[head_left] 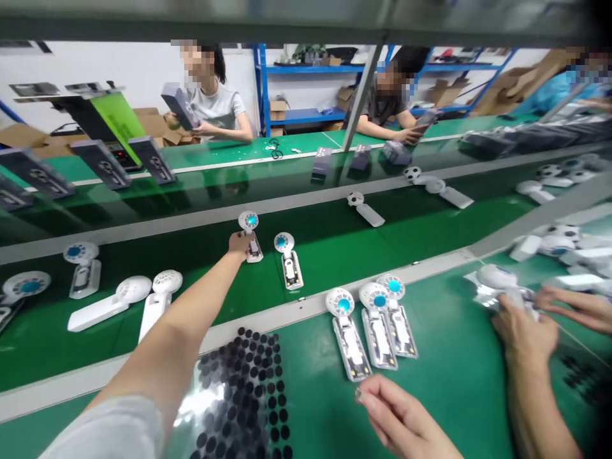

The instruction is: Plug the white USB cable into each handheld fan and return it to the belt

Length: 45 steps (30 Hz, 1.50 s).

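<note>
My left hand [239, 244] stretches out over the green belt, its fingers closed on a small handheld fan [248, 221] with a blue hub and an opened handle. Beside it on the belt lies a second opened fan [292, 271]. Three more such fans, the nearest one [352, 344] among them, lie side by side on the green bench. Just below them, my right hand [399, 417] is closed in a pinch at thumb and forefinger. A tiny greyish bit shows at the fingertips, too small to name.
A clear sheet of black round stickers [239, 395] lies on the bench. At right, a co-worker's hands [528, 331] handle a fan. More fans [366, 210] rest along the belt. Boxes [152, 159] stand on the line behind, where other people sit. A metal post [363, 95] rises there.
</note>
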Tool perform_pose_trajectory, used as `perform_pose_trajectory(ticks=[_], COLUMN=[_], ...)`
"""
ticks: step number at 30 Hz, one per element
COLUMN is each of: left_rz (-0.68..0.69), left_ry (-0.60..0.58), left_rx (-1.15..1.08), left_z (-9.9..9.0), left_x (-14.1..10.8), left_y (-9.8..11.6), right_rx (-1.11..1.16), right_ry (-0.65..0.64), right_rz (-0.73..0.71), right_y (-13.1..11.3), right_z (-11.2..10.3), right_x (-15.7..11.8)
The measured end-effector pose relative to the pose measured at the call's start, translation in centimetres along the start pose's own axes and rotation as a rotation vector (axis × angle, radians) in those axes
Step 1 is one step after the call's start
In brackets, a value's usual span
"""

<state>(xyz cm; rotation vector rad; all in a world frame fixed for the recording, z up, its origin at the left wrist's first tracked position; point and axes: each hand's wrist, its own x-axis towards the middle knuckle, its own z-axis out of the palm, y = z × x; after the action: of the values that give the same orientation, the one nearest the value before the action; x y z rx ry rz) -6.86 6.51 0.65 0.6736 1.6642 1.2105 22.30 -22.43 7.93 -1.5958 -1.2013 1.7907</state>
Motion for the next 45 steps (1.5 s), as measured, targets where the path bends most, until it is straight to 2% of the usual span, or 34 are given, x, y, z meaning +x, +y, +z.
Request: perform_pose_trajectory(ticks=[4,9,12,15,19,25,31,33,37,39,40,43,45], left_rz=[-0.120,-0.314,-0.364,-0.267,-0.152,-0.099,0.176,0.163,0.043,0.027,0.051,0.153,0.155], left_ry=[-0.299,-0.579,-0.542,-0.436,-0.438,-0.536,-0.508,-0.535,-0.576,-0.583,-0.547,-0.282,-0.156], left_rx=[-0.147,-0.390,-0.419,-0.349,-0.300,-0.254,-0.006,0.055,0.048,0.078,0.111,0.200,0.250], left_z=[-1.5,-3.2,-3.7,-4.2,-4.7,-5.3,-5.7,-5.7,-5.4,-5.6,-5.9,-7.1,-7.7], left_x=[-8.0,-18.9,-23.5,-26.8,-29.7,-31.8,-32.8,-33.2,-33.4,-32.2,-31.1,-26.1,-22.2], left_y=[0.6,-0.2,-1.1,-1.7,-1.7,-0.8,0.0,0.0,-0.5,-1.0,-1.2,-1.4,-1.2], right_rx=[-0.045,-0.150,-0.241,-0.293,-0.308,-0.343,-0.479,-0.480,-0.453,-0.464,-0.470,-0.443,-0.363], right_ry=[0.003,-0.017,0.011,0.011,-0.022,-0.007,0.019,0.005,-0.025,-0.027,-0.027,0.005,0.027], right_rz=[-0.090,-0.224,-0.313,-0.363,-0.422,-0.462,-0.495,-0.475,-0.435,-0.437,-0.432,-0.352,-0.275], right_y=[-1.3,-3.2,-3.9,-4.2,-4.3,-4.2,-4.1,-3.8,-3.3,-3.2,-3.2,-3.0,-2.6], right_z=[0.8,2.8,4.1,5.3,6.7,7.4,7.3,7.5,8.1,7.9,7.6,5.8,4.5], right_x=[-0.9,-1.9,-2.6,-3.3,-4.2,-5.6,-6.3,-6.1,-5.2,-4.7,-4.6,-4.4,-4.4])
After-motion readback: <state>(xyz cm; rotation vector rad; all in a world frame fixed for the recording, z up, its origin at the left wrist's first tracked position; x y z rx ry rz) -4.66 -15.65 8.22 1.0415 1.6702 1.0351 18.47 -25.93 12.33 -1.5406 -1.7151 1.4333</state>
